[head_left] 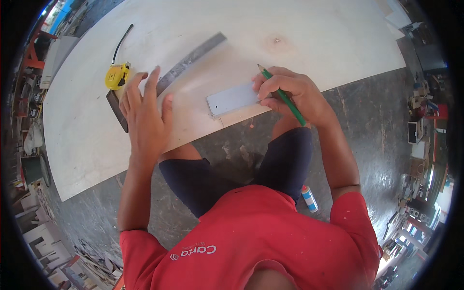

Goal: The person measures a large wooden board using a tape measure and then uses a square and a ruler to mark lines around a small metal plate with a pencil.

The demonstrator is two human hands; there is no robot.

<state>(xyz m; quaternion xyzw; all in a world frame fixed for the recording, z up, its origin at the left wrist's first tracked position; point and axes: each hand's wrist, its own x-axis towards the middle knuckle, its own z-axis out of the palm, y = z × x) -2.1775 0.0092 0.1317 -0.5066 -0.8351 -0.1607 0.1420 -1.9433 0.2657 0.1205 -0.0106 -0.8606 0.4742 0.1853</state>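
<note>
My right hand (290, 94) grips a green pencil (282, 94), tip pointing up and away, and also rests on one end of a small pale rectangular plate (231, 99) that lies near the front edge of a large plywood sheet (193, 24). My left hand (145, 113) is spread flat, fingers apart, over the corner of a metal carpenter's square (193, 58), whose long steel blade runs up to the right. A yellow tape measure (117, 76) lies just beyond the left hand's fingertips.
The plywood lies over a dark stained concrete floor (377, 121). A small blue-and-white tube (309, 198) lies on the floor by my right knee. Workshop clutter, stacked wood pieces and shelves ring the left and right edges.
</note>
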